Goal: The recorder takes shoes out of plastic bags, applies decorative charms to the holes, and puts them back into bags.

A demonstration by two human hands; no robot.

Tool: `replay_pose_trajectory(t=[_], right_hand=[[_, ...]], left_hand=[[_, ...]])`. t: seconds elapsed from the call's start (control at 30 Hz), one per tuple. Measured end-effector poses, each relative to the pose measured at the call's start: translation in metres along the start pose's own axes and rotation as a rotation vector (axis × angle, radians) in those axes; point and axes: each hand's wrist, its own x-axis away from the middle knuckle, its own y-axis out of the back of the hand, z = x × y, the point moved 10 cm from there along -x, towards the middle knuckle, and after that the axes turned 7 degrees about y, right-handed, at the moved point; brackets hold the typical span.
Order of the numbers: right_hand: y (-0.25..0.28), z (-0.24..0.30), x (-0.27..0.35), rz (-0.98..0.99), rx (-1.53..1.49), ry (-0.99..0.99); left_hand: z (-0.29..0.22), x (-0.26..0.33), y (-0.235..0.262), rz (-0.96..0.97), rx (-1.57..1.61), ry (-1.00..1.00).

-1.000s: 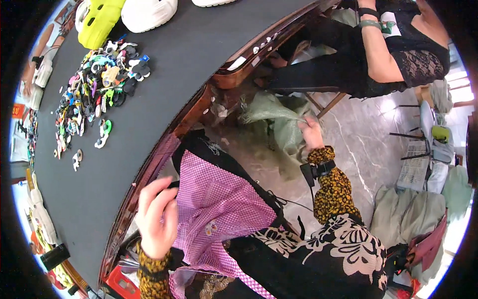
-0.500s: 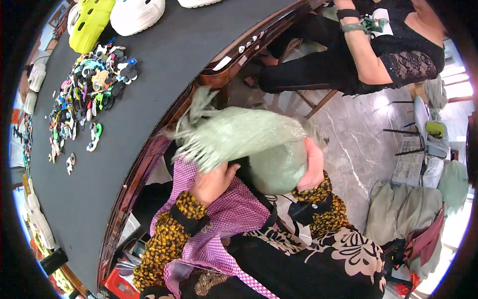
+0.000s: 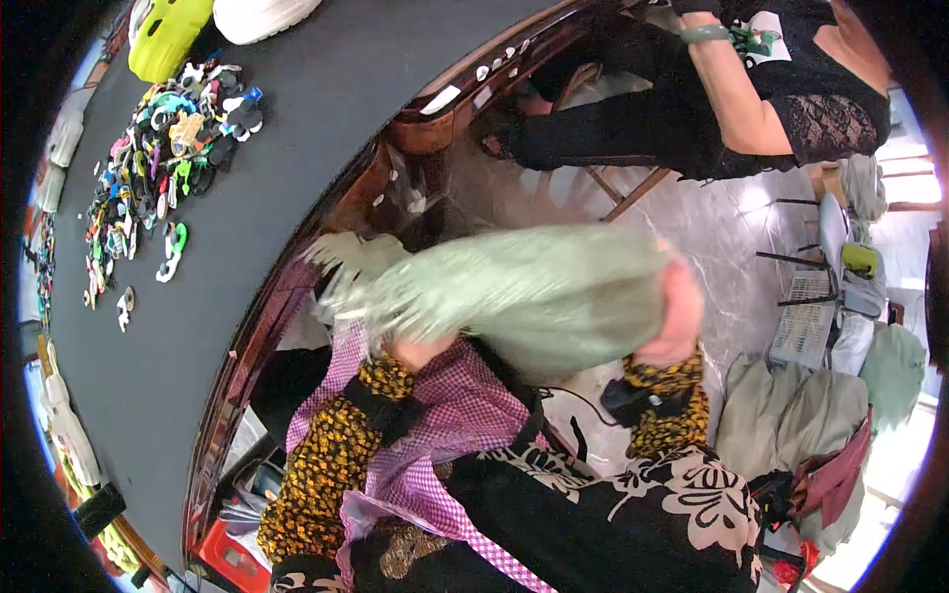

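Observation:
A pale green fringed scarf [image 3: 534, 287], folded and smeared by motion, is stretched across my lap beside the table edge. My right hand [image 3: 677, 311] is closed round its right end, blurred, with the thumb side toward me. At the fringed left end, my left hand [image 3: 423, 350] is mostly covered by the cloth; its fingers are tucked under the fringe and only the back of the hand shows. Below the scarf lies a purple checked cloth [image 3: 465, 405] over my dark clothes.
The dark table [image 3: 257, 188] curves along my left, bearing a pile of small colourful charms [image 3: 163, 148], a lime clog [image 3: 168, 40] and a white clog [image 3: 262, 15]. A co-worker's arm [image 3: 732, 104] is at upper right. A red crate [image 3: 229, 549] stands below the table; grey-green cloths [image 3: 801, 405] hang at right.
My right hand has moved right, drawing the folded scarf out longer and flatter. The fringe has dropped over my left hand, hiding more of it. The view has shifted slightly.

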Motion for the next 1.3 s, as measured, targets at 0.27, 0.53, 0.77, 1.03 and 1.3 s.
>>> replay_pose_trajectory(t=[0.27,0.53,0.77,1.03,1.3], right_hand=[[0.083,0.094,-0.018,-0.210,0.055,0.146],[0.092,0.116,-0.079,-0.383,0.505,0.393],[0.088,0.027,-0.085,-0.042,1.166,0.281],[-0.004,-0.026,-0.017,0.316,1.323,0.355],[0.077,-0.142,-0.012,0.227,1.066,0.065]], left_hand=[[-0.069,-0.049,0.032,1.279,1.591,0.076],[-0.060,-0.086,0.066,1.392,1.511,0.142],[-0.054,-0.062,0.006,1.402,1.444,0.647],[-0.038,-0.057,-0.043,1.305,1.614,0.891],[-0.061,-0.067,-0.003,1.466,1.468,0.313]])
